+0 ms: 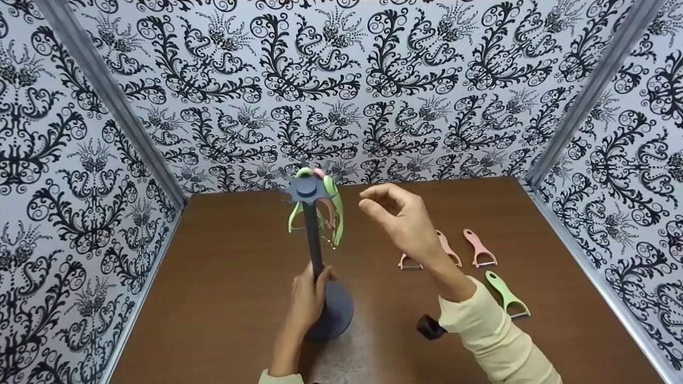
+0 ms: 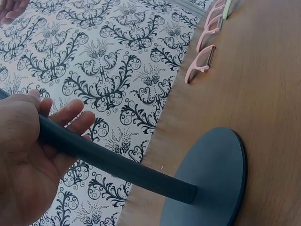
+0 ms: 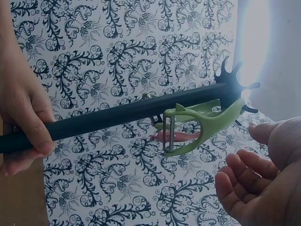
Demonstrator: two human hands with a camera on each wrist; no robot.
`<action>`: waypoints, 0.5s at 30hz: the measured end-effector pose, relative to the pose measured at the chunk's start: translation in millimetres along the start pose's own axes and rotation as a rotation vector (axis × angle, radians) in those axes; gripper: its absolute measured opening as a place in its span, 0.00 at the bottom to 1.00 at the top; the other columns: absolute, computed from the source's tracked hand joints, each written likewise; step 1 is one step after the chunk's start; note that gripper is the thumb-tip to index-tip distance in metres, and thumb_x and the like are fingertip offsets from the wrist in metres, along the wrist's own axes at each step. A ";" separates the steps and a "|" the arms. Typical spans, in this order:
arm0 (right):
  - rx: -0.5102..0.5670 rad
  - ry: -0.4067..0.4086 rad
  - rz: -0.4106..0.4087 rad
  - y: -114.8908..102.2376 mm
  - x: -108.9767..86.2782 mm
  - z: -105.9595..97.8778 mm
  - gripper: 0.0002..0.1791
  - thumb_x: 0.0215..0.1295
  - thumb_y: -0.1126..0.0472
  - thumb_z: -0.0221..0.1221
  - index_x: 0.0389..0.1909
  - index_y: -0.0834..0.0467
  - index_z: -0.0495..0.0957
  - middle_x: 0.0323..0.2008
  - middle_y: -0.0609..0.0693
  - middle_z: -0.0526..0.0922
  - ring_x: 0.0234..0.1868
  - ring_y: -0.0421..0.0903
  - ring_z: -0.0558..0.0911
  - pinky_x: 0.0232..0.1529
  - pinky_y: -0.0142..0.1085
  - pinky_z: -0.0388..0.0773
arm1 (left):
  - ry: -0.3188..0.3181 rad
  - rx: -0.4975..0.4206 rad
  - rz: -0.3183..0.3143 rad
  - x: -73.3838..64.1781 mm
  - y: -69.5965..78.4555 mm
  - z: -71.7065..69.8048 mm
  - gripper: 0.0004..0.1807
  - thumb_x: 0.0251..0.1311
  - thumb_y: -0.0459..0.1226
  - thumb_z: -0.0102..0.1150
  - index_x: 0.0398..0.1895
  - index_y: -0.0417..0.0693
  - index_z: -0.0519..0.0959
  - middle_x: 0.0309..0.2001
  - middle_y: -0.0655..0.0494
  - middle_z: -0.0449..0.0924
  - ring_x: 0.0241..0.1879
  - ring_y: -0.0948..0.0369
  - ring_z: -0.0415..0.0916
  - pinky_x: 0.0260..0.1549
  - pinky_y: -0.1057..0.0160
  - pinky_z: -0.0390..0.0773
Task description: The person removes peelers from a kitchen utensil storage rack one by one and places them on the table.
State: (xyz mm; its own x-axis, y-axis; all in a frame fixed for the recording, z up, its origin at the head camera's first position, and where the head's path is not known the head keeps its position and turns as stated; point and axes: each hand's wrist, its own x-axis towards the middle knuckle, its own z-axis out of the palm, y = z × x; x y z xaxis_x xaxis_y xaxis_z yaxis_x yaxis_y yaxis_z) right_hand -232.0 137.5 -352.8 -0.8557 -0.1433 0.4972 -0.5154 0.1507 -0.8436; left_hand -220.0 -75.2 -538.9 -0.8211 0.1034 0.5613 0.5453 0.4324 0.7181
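Observation:
A dark grey utensil stand [image 1: 314,240] with a hooked round top stands on the table. Its post is gripped by my left hand [image 1: 309,298], thumb and fingers round it; the left wrist view shows the same grip above the round base [image 2: 211,174]. Green and pink peelers hang from the hooks; a green peeler [image 3: 211,127] hangs nearest my right hand [image 3: 263,183]. That right hand [image 1: 403,218] is held in the air to the right of the stand's top, fingers loosely bent, with nothing between thumb and fingers.
On the table [image 1: 224,320] to the right lie several more peelers: a pink peeler [image 1: 479,248], a green peeler [image 1: 507,296] and pink ones partly behind my right forearm. A small black object [image 1: 430,327] shows by the right sleeve. Patterned walls enclose the table.

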 end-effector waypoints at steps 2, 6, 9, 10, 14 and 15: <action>0.001 -0.004 -0.009 -2.1 0.5 0.9 0.08 0.69 0.63 0.67 0.46 0.60 0.85 0.40 0.50 0.86 0.39 0.49 0.84 0.42 0.35 0.80 | 0.000 -0.007 0.003 -0.1 0.0 0.2 0.06 0.76 0.33 0.55 0.39 0.42 0.79 0.32 0.58 0.87 0.36 0.58 0.86 0.36 0.52 0.83; 0.001 -0.011 -0.017 -4.6 0.9 1.9 0.09 0.69 0.64 0.68 0.47 0.61 0.85 0.39 0.51 0.86 0.37 0.49 0.83 0.39 0.34 0.79 | 0.006 -0.014 0.009 0.2 -0.1 1.6 0.06 0.76 0.33 0.55 0.39 0.43 0.79 0.33 0.56 0.87 0.36 0.58 0.87 0.38 0.52 0.84; 0.009 -0.022 -0.015 -6.1 1.2 2.9 0.10 0.68 0.65 0.68 0.48 0.63 0.84 0.39 0.52 0.85 0.37 0.48 0.82 0.39 0.33 0.78 | 0.016 -0.017 0.018 0.4 -0.3 2.6 0.05 0.76 0.34 0.56 0.40 0.44 0.79 0.33 0.56 0.88 0.35 0.59 0.87 0.38 0.54 0.84; 0.014 -0.028 -0.013 -6.6 1.4 3.4 0.11 0.67 0.65 0.68 0.48 0.63 0.84 0.40 0.52 0.85 0.38 0.48 0.82 0.40 0.34 0.78 | 0.019 -0.017 0.020 0.4 -0.6 2.8 0.05 0.76 0.34 0.56 0.40 0.44 0.79 0.33 0.56 0.88 0.35 0.60 0.87 0.38 0.54 0.84; 0.020 -0.052 -0.018 -8.3 2.0 5.4 0.13 0.66 0.65 0.69 0.50 0.63 0.83 0.40 0.53 0.84 0.38 0.49 0.82 0.39 0.34 0.79 | 0.023 -0.035 0.036 0.5 -1.9 3.2 0.04 0.75 0.33 0.56 0.41 0.42 0.79 0.33 0.56 0.88 0.35 0.60 0.87 0.37 0.56 0.84; 0.021 -0.060 -0.022 -8.7 2.2 6.0 0.13 0.66 0.65 0.70 0.50 0.63 0.83 0.40 0.53 0.84 0.37 0.49 0.82 0.39 0.34 0.79 | 0.022 -0.043 0.040 0.5 -2.5 3.3 0.03 0.75 0.32 0.56 0.43 0.41 0.79 0.33 0.56 0.88 0.35 0.60 0.87 0.37 0.56 0.84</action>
State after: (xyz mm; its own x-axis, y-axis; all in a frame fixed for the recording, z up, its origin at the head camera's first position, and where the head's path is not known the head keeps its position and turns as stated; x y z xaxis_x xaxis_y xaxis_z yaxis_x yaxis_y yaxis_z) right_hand -229.1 129.9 -345.5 -0.8398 -0.2045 0.5029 -0.5322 0.1269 -0.8370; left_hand -222.4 -73.3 -541.9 -0.7950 0.1001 0.5982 0.5846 0.3893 0.7118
